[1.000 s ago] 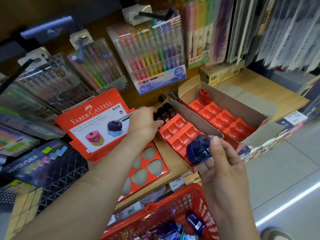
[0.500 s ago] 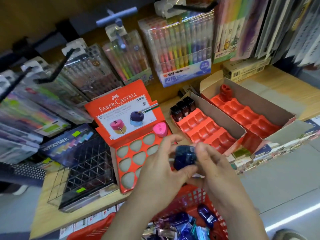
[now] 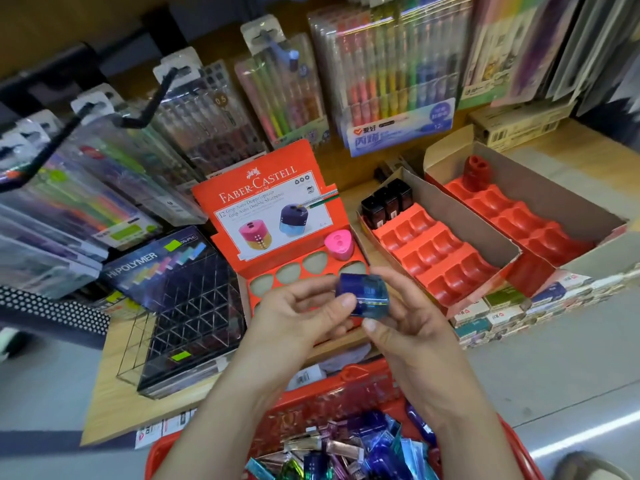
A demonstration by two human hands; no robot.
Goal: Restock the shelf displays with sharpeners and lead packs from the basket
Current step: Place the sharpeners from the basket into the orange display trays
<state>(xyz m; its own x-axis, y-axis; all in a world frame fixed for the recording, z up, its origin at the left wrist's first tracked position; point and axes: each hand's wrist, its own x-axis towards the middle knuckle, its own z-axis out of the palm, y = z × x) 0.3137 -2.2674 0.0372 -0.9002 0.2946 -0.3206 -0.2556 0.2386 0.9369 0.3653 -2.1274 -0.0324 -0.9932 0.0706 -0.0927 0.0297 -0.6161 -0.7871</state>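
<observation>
Head view: the blue sharpener (image 3: 362, 296) is being held in mid-air between both hands, just in front of the Faber-Castell display (image 3: 242, 188) and above the basket (image 3: 349, 372). It is being pinched at its left edge by the left hand (image 3: 298, 317) and cradled from below right by the right hand (image 3: 412, 327), each grip curled onto it. It is probably best being turned to match an empty socket near the pink sharpener (image 3: 338, 244), then lowered one-handed.
</observation>
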